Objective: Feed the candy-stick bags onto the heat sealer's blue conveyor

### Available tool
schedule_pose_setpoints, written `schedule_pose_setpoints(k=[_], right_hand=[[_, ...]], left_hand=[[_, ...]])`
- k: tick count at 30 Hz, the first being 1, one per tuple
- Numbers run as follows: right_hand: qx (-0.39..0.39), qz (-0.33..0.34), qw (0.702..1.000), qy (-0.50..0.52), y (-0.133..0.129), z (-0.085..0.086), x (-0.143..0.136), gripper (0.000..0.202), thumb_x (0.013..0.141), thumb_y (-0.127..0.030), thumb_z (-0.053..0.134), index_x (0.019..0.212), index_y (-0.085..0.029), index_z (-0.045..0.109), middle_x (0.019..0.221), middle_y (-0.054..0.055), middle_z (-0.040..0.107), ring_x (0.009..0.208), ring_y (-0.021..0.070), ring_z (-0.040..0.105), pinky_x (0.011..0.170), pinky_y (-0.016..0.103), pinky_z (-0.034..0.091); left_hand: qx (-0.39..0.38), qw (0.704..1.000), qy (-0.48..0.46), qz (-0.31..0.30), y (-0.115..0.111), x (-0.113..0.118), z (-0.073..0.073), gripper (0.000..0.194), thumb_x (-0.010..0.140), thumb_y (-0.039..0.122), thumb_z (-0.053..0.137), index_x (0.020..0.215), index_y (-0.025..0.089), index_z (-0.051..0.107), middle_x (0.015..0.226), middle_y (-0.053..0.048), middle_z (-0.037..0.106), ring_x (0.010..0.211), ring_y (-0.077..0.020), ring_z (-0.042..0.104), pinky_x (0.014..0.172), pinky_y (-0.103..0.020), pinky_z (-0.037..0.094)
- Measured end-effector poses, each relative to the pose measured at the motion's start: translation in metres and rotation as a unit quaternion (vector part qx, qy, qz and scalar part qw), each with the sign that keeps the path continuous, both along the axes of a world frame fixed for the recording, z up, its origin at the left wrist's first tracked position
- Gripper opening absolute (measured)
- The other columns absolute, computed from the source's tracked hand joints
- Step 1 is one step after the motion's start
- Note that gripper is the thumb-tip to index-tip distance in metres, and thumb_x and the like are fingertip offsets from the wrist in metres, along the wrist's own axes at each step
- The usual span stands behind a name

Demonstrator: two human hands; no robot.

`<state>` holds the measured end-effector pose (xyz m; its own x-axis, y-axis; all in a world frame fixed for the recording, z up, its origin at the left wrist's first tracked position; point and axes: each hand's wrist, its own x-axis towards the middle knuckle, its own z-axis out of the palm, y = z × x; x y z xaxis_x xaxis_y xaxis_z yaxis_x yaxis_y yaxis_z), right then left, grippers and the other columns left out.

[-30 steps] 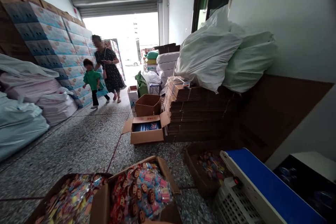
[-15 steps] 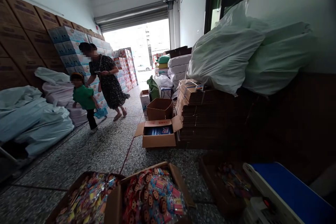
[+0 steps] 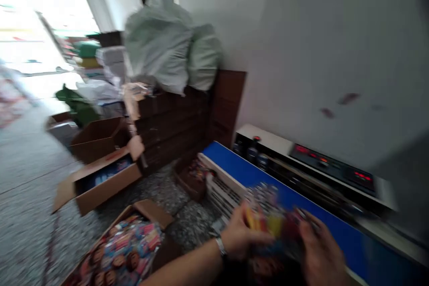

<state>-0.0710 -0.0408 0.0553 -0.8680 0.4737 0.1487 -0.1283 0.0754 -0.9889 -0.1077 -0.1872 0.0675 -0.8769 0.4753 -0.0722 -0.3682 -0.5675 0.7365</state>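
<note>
Both hands are in the lower right, blurred by motion, in front of a machine with a blue conveyor belt (image 3: 228,161). My left hand (image 3: 239,234), with a band on its wrist, is closed round a bunch of clear plastic packets (image 3: 264,214) with yellow, orange and red contents. The tops of the packets stand up over the belt. My right hand (image 3: 320,248) is curled at the other side of the bunch, against a dark red packet (image 3: 291,225); smear hides the exact grip. Below the hands, a packet with a printed doll face (image 3: 263,266) shows dimly.
Behind the belt runs a white-topped unit with red digits (image 3: 363,176). A carton of doll packets (image 3: 125,250) stands at lower left, a brown bin (image 3: 187,181) beside the belt's end. Further back are an open carton (image 3: 107,187), stacked flat cardboard (image 3: 174,116) and big white sacks (image 3: 161,40).
My view has swung to the right, bringing the belt machine into full sight. Both my hands have come into view with packets. The two people have left the picture.
</note>
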Motion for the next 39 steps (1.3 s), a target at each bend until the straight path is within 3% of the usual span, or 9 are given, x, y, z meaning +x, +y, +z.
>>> schedule_pose_setpoints(k=[2, 5, 12, 16, 21, 24, 27, 35, 39], right_hand=[[-0.061, -0.014, 0.998, 0.008, 0.010, 0.003, 0.007, 0.041, 0.078, -0.048, 0.056, 0.112, -0.026, 0.053, 0.104, 0.007, 0.063, 0.088, 0.0232, 0.061, 0.073, 0.035, 0.050], [-0.076, -0.043, 0.996, 0.012, 0.025, 0.004, 0.009, 0.039, 0.076, -0.044, 0.060, 0.109, -0.024, 0.054, 0.103, 0.006, 0.063, 0.090, 0.0206, 0.059, 0.078, 0.032, 0.048], [-0.055, -0.084, 0.995, -0.004, 0.053, -0.006, 0.018, 0.026, 0.078, -0.040, 0.059, 0.093, -0.019, 0.057, 0.091, 0.004, 0.064, 0.085, 0.0191, 0.058, 0.077, 0.030, 0.047], [-0.028, -0.140, 0.990, 0.007, 0.075, -0.022, 0.011, 0.026, 0.081, -0.042, 0.053, 0.092, -0.019, 0.055, 0.088, 0.004, 0.064, 0.083, 0.0189, 0.059, 0.076, 0.030, 0.047], [0.064, -0.241, 0.966, -0.068, 0.150, -0.062, 0.001, 0.030, 0.078, -0.045, 0.050, 0.089, -0.018, 0.055, 0.077, 0.003, 0.062, 0.072, 0.0186, 0.058, 0.066, 0.029, 0.046], [0.160, -0.304, 0.917, -0.200, 0.198, -0.084, -0.003, 0.031, 0.076, -0.041, 0.050, 0.095, -0.017, 0.056, 0.070, 0.002, 0.061, 0.065, 0.0187, 0.058, 0.060, 0.027, 0.044], [0.209, -0.328, 0.879, -0.277, 0.226, -0.096, -0.011, 0.030, 0.076, -0.036, 0.049, 0.099, -0.018, 0.056, 0.068, 0.001, 0.062, 0.063, 0.0183, 0.058, 0.058, 0.026, 0.041], [0.248, -0.293, 0.875, -0.296, 0.228, -0.098, -0.044, 0.034, 0.073, -0.028, 0.056, 0.105, -0.019, 0.056, 0.074, 0.003, 0.064, 0.070, 0.0204, 0.058, 0.067, 0.029, 0.041], [0.219, -0.215, 0.938, -0.163, 0.196, -0.087, -0.032, 0.035, 0.077, -0.037, 0.053, 0.108, -0.020, 0.054, 0.092, 0.006, 0.061, 0.076, 0.0179, 0.057, 0.068, 0.029, 0.044]], left_hand=[[0.001, 0.999, -0.032, -0.003, 0.013, -0.002, 0.001, 0.054, 0.045, 0.014, 0.080, 0.095, 0.015, 0.060, 0.091, -0.009, 0.068, 0.078, -0.0215, 0.064, 0.074, -0.033, 0.049], [-0.010, 0.998, -0.056, -0.029, 0.035, -0.008, -0.001, 0.044, 0.051, 0.013, 0.077, 0.091, 0.014, 0.061, 0.088, -0.008, 0.069, 0.074, -0.0197, 0.064, 0.073, -0.032, 0.049], [-0.027, 0.993, -0.062, -0.094, 0.079, -0.008, -0.024, 0.042, 0.054, 0.012, 0.075, 0.093, 0.014, 0.060, 0.090, -0.008, 0.069, 0.076, -0.0205, 0.065, 0.074, -0.032, 0.050], [-0.022, 0.987, -0.092, -0.127, 0.097, -0.012, -0.040, 0.038, 0.055, 0.012, 0.074, 0.092, 0.013, 0.061, 0.089, -0.009, 0.069, 0.077, -0.0221, 0.065, 0.076, -0.034, 0.050], [-0.029, 0.978, -0.140, -0.151, 0.113, -0.025, -0.061, 0.037, 0.058, 0.014, 0.073, 0.093, 0.012, 0.062, 0.090, -0.011, 0.070, 0.078, -0.0238, 0.066, 0.077, -0.036, 0.050], [-0.055, 0.975, -0.153, -0.154, 0.120, -0.034, -0.073, 0.037, 0.057, 0.015, 0.074, 0.092, 0.011, 0.062, 0.088, -0.012, 0.070, 0.076, -0.0239, 0.066, 0.076, -0.035, 0.050], [-0.064, 0.973, -0.149, -0.167, 0.128, -0.040, -0.083, 0.039, 0.057, 0.016, 0.075, 0.093, 0.010, 0.062, 0.089, -0.013, 0.069, 0.077, -0.0248, 0.066, 0.076, -0.036, 0.050], [-0.089, 0.976, -0.118, -0.157, 0.152, -0.047, -0.092, 0.041, 0.051, 0.015, 0.078, 0.088, 0.010, 0.063, 0.085, -0.012, 0.070, 0.073, -0.0221, 0.066, 0.071, -0.032, 0.050], [-0.097, 0.978, -0.110, -0.146, 0.162, -0.049, -0.091, 0.045, 0.047, 0.014, 0.080, 0.088, 0.011, 0.063, 0.086, -0.011, 0.070, 0.074, -0.0223, 0.066, 0.072, -0.033, 0.051]])
